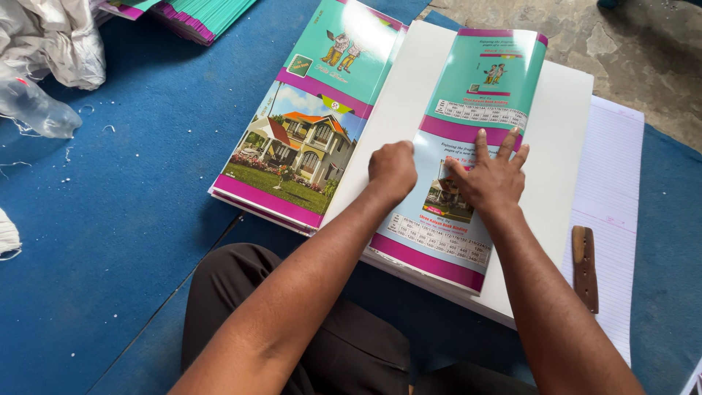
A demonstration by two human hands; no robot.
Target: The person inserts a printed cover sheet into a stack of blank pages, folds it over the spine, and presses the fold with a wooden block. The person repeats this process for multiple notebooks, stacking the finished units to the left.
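Blue floor mat [110,241] underneath everything. Directly on it: stack of printed covers [292,157], white paper block [563,117], ruled sheets [614,183], clear plastic bottle [36,110], crumpled white wrapping [51,36], scattered paper crumbs.

open mat [110,219] left, cover stack [292,146] blocks centre-left

Count recorded: two hands [393,170] [488,178], both on one printed cover sheet [468,146]. One stack of printed covers [307,139] lay alongside, one white paper block [563,124] underneath, one ruled sheet [614,190], one wooden tool [585,267], one clear plastic bottle [36,108].
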